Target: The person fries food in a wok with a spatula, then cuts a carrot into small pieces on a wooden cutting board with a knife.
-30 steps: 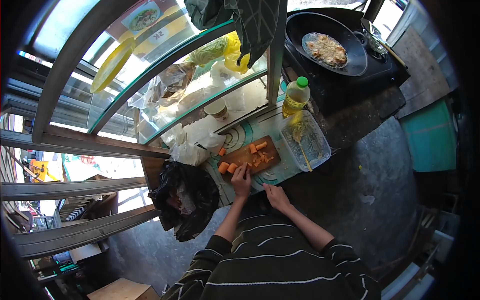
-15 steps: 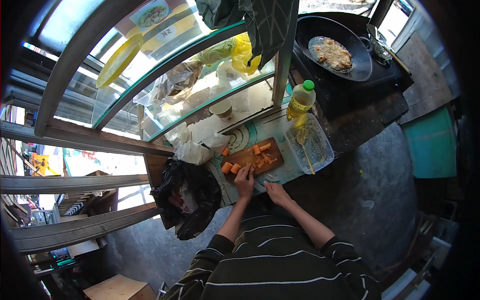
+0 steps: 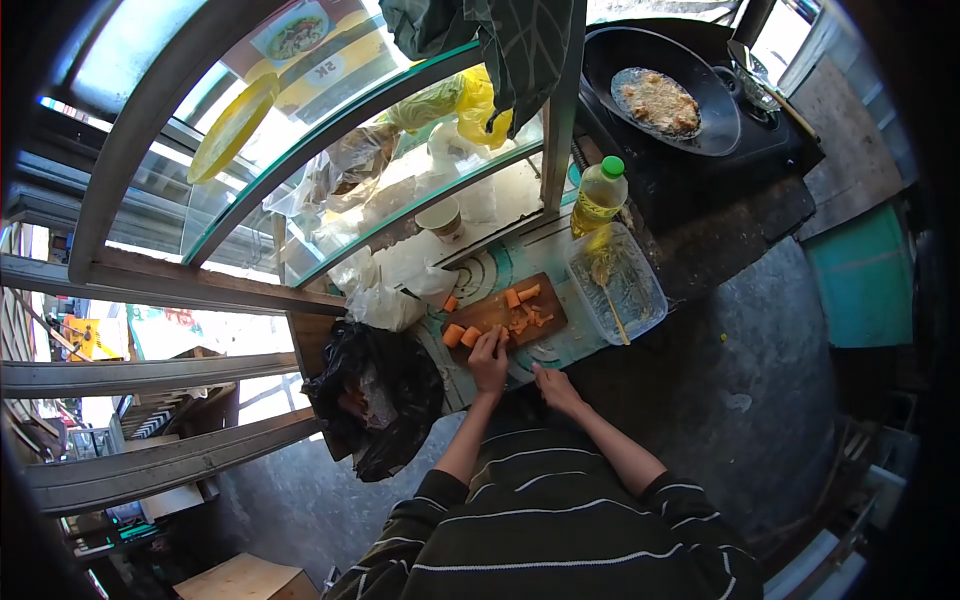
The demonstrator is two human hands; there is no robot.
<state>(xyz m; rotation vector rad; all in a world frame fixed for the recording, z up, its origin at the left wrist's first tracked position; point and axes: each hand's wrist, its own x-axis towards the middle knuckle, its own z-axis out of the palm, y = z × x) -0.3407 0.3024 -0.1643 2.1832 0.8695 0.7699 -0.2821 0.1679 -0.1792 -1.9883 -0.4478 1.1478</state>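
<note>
A brown cutting board point(image 3: 556, 325) lies on the worn green counter, with carrot chunks point(image 3: 453, 335) at its left and small cut carrot pieces point(image 3: 530, 316) towards its right. My left hand point(image 3: 489, 362) is at the board's near edge, its fingers closed on a piece of carrot. Just right of it, my right hand point(image 3: 556, 388) is closed round the handle of a knife, whose blade is thin and hard to make out. Beside the board stands a clear plastic container point(image 3: 650, 300) with a spoon point(image 3: 614, 312) resting in it.
A bottle of yellow oil point(image 3: 598, 200) with a green cap stands behind the container. Food fries in a black wok point(image 3: 716, 130) on the stove at the back right. A black plastic bag point(image 3: 412, 425) sits left of my left hand. A glass case point(image 3: 400, 215) rises behind the board.
The view has shifted slightly. Both hands stay in almost the same places, the left at the carrot and the right beside it.
</note>
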